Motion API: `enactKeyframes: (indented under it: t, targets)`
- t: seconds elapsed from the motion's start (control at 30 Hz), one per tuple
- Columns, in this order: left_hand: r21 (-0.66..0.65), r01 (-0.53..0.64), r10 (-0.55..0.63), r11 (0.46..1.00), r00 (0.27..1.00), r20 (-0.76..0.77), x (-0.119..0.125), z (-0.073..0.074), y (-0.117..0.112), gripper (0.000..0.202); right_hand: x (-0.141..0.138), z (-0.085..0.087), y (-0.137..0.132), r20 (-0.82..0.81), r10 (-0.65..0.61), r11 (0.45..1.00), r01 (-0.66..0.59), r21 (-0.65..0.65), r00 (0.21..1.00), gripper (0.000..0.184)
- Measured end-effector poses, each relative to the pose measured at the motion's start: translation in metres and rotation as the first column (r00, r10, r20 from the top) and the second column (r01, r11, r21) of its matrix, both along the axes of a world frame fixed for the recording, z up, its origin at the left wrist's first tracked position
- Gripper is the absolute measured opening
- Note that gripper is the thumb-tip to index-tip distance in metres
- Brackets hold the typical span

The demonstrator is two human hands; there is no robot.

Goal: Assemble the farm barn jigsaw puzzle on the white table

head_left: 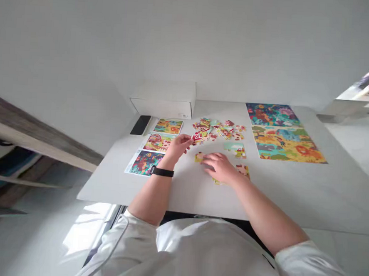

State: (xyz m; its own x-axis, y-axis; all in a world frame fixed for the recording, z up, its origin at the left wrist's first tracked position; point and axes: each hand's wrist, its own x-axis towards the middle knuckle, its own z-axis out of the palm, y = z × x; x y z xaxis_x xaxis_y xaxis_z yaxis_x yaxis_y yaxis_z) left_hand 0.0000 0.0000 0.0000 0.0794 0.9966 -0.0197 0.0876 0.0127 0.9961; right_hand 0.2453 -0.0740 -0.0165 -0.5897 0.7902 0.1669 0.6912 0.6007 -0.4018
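My left hand (pixel 180 146), with a black band at the wrist, pinches a red puzzle piece (pixel 197 136) with a white barn-door pattern at the edge of the loose pile. Resting on the table, my right hand (pixel 218 166) has its fingers stretched out and the thumb apart. Its fingertips touch or nearly touch a yellow-and-pink puzzle piece (pixel 198 156). Joined pieces (pixel 242 170) lie partly hidden beside and under that hand. Just above them is a small joined section (pixel 236 149) with pale blue sky. The loose puzzle pieces (pixel 218 129) spread out behind both hands.
Two finished puzzles (pixel 288 144) lie at the right of the white table (pixel 199 197). At the left are a sheet of small reference pictures (pixel 157 142) and a black phone (pixel 140 125). Behind stands a white box (pixel 163 105); a holder with pens (pixel 349 107) is far right.
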Motion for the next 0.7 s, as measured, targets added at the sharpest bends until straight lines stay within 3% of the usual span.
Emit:
enactKeyframes:
  t: [0.23, 0.47, 0.57, 0.7]
  targets:
    - [0.007, 0.009, -0.008, 1.000, 0.998, -0.058, 0.000, -0.003, -0.001, 0.046, -0.002, -0.003, -0.001, -0.035, 0.024, 1.000, -0.023, 0.013, 0.999, 0.035]
    - [-0.019, 0.005, -0.010, 1.000, 0.969, -0.245, 0.003, -0.007, -0.001, 0.038, -0.005, 0.008, -0.009, -0.053, 0.079, 0.997, -0.079, -0.007, 0.995, 0.022]
    - [0.040, 0.008, 0.009, 0.999, 0.905, -0.425, 0.007, -0.009, -0.004, 0.032, -0.006, 0.011, -0.012, -0.071, 0.088, 0.996, -0.088, -0.003, 0.994, 0.020]
    - [0.127, 0.044, 0.049, 0.991, 0.762, -0.645, 0.013, -0.012, -0.010, 0.031, -0.007, 0.010, -0.012, -0.041, 0.099, 0.995, -0.098, 0.016, 0.994, 0.023]
